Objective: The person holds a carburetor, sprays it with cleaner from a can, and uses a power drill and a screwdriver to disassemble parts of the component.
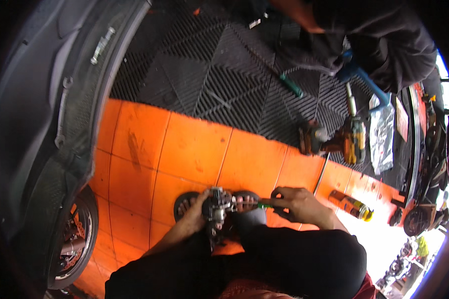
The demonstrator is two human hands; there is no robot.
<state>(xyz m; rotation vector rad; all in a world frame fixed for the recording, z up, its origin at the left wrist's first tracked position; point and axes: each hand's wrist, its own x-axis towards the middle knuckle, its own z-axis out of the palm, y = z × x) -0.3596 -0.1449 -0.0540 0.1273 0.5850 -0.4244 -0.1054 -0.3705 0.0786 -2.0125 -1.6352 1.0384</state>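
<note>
My left hand (198, 210) is closed around a small silver metal part (217, 205) with a dark lower end; it resembles a carburetor. The part is held above my feet, in front of my knees. From the right, my right hand (303, 205) grips a green-handled screwdriver (265, 205) between thumb and fingers. Its thin shaft points left and reaches the side of the metal part. Whether the tip sits in a screw is too small to tell.
Orange tiles (189, 144) meet a black ribbed mat (224, 84). On it lie another green-handled screwdriver (291, 85), a cordless power tool (355, 140) and a clear plastic bag (382, 137). A spray can (351, 205) lies right. Spanners (63, 112) rest on dark panelling. Another person's sleeve (399, 45) shows.
</note>
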